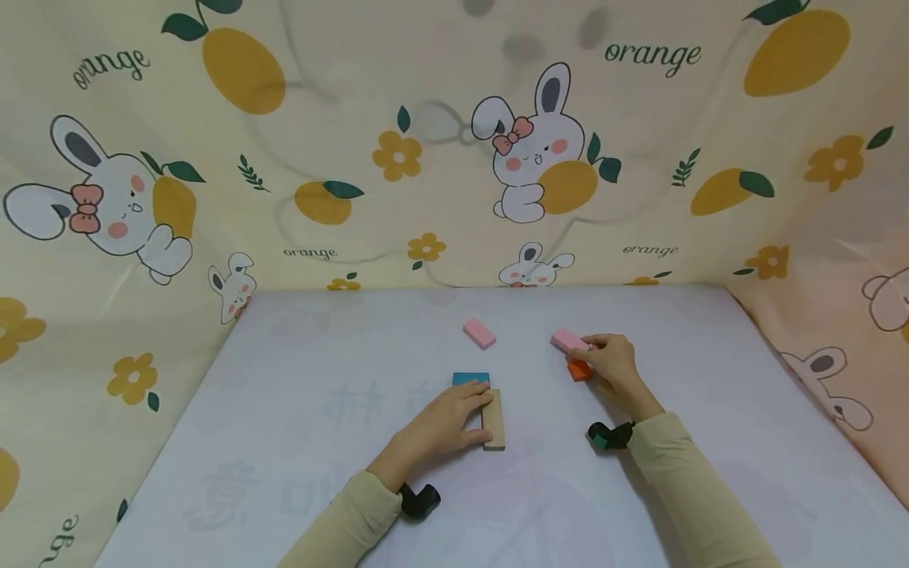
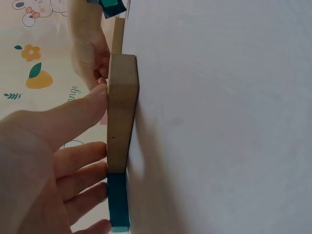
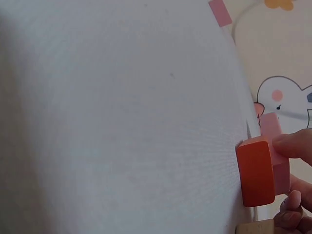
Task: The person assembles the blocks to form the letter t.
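Right wrist, fingers (image 3: 297, 145) pinching pink block (image 3: 281, 175), wooden block (image 3: 256, 227) head view seemingly obscures, left fingers (image 2: 80, 159) spread

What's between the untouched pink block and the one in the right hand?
Just bare white tabletop between the untouched pink block and the held pink block; the head view shows it.
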`<action>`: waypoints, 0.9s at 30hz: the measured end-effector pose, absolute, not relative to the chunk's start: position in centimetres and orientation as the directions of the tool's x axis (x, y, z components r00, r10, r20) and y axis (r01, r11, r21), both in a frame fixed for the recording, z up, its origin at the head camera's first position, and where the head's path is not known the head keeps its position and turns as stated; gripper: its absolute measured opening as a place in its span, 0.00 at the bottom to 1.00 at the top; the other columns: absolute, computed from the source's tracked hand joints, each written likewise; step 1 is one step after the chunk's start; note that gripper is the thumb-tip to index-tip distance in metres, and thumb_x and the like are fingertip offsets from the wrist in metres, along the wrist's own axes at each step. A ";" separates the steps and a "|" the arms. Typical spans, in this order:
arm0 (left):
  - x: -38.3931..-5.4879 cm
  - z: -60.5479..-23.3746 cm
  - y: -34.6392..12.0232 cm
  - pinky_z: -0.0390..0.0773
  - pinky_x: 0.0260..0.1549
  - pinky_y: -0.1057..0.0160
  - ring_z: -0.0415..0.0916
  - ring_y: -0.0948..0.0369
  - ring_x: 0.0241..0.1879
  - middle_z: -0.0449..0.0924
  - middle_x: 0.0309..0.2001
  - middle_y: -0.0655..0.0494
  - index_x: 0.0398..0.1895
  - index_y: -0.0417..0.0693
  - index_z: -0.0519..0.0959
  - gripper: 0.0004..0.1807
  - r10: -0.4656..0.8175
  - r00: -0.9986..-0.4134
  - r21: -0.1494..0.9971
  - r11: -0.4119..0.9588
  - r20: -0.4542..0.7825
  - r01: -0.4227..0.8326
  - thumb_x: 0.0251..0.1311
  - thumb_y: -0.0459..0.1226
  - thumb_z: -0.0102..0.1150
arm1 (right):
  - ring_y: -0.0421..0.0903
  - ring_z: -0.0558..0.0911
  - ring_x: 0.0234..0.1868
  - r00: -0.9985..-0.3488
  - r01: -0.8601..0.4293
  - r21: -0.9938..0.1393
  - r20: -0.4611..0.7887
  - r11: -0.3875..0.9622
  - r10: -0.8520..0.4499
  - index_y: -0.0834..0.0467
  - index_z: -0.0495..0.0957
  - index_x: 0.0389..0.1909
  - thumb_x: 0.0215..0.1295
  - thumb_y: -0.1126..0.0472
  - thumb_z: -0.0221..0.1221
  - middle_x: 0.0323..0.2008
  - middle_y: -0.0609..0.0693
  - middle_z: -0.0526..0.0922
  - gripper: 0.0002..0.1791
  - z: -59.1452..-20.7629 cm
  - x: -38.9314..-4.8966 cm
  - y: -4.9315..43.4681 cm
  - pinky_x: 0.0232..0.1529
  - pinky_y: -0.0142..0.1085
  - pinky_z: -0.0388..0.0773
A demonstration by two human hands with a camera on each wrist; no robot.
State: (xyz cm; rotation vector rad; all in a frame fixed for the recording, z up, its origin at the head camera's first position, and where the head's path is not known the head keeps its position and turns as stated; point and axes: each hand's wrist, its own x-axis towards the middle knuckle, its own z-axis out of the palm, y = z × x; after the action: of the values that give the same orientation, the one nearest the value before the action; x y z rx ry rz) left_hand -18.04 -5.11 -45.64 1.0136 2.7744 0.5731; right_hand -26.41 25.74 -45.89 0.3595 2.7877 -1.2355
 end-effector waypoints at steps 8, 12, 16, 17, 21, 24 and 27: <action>-18.0 -45.6 -5.1 0.66 0.71 0.54 0.62 0.52 0.73 0.65 0.71 0.49 0.68 0.46 0.68 0.34 0.644 -0.765 0.391 0.702 0.007 0.595 0.60 0.50 0.62 | 0.56 0.66 0.53 -0.966 0.257 -0.725 -0.209 0.639 0.152 0.67 0.72 0.61 0.61 0.51 0.63 0.60 0.67 0.71 0.32 -45.5 -26.2 25.5 0.49 0.36 0.71; -18.0 -45.6 -5.1 0.66 0.71 0.54 0.62 0.52 0.72 0.66 0.71 0.49 0.67 0.46 0.69 0.34 0.644 -0.765 0.393 0.701 0.011 0.596 0.60 0.50 0.62 | 0.56 0.67 0.53 -0.972 0.233 -0.724 -0.191 0.649 0.135 0.67 0.73 0.60 0.61 0.52 0.63 0.60 0.67 0.72 0.31 -45.3 -26.1 25.5 0.46 0.32 0.73; -18.1 -45.7 -5.1 0.66 0.71 0.54 0.62 0.52 0.72 0.66 0.71 0.48 0.67 0.46 0.69 0.34 0.646 -0.763 0.395 0.699 0.009 0.596 0.60 0.49 0.63 | 0.52 0.67 0.50 -0.977 0.212 -0.763 -0.180 0.611 0.115 0.68 0.74 0.59 0.60 0.57 0.63 0.52 0.64 0.73 0.28 -45.1 -25.9 25.2 0.33 0.23 0.69; -18.1 -45.7 -5.1 0.66 0.71 0.53 0.62 0.52 0.72 0.66 0.71 0.48 0.67 0.46 0.69 0.34 0.646 -0.763 0.396 0.699 0.009 0.596 0.60 0.49 0.63 | 0.52 0.67 0.48 -0.979 0.201 -0.774 -0.170 0.601 0.109 0.69 0.74 0.58 0.60 0.58 0.63 0.49 0.63 0.73 0.28 -45.1 -25.8 25.1 0.30 0.23 0.69; -18.1 -45.6 -5.0 0.66 0.71 0.54 0.63 0.52 0.72 0.66 0.71 0.48 0.67 0.46 0.69 0.34 0.646 -0.763 0.394 0.699 0.012 0.597 0.60 0.49 0.63 | 0.48 0.67 0.45 -0.986 0.164 -0.802 -0.135 0.575 0.092 0.70 0.75 0.56 0.58 0.62 0.64 0.43 0.59 0.73 0.25 -45.0 -25.6 24.6 0.26 0.23 0.68; -18.1 -45.7 -5.0 0.66 0.71 0.54 0.63 0.52 0.72 0.66 0.71 0.48 0.67 0.46 0.69 0.34 0.645 -0.764 0.389 0.702 0.011 0.597 0.60 0.49 0.63 | 0.47 0.67 0.43 -0.992 0.129 -0.804 -0.102 0.580 0.079 0.71 0.77 0.54 0.57 0.63 0.64 0.40 0.57 0.74 0.24 -44.8 -25.4 24.2 0.27 0.23 0.69; -18.1 -45.6 -5.1 0.66 0.71 0.54 0.63 0.52 0.72 0.66 0.71 0.49 0.67 0.46 0.69 0.34 0.643 -0.766 0.388 0.704 0.006 0.595 0.60 0.49 0.63 | 0.46 0.68 0.41 -0.996 0.091 -0.799 -0.068 0.595 0.060 0.71 0.78 0.52 0.57 0.63 0.65 0.37 0.55 0.75 0.23 -44.7 -25.3 23.9 0.28 0.24 0.68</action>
State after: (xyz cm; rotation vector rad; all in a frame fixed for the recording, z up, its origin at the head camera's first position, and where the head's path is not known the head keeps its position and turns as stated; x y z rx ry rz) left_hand -18.07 -5.05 -45.63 1.0141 2.7790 0.5648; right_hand -25.33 23.92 -44.72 0.1313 2.7748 -1.3929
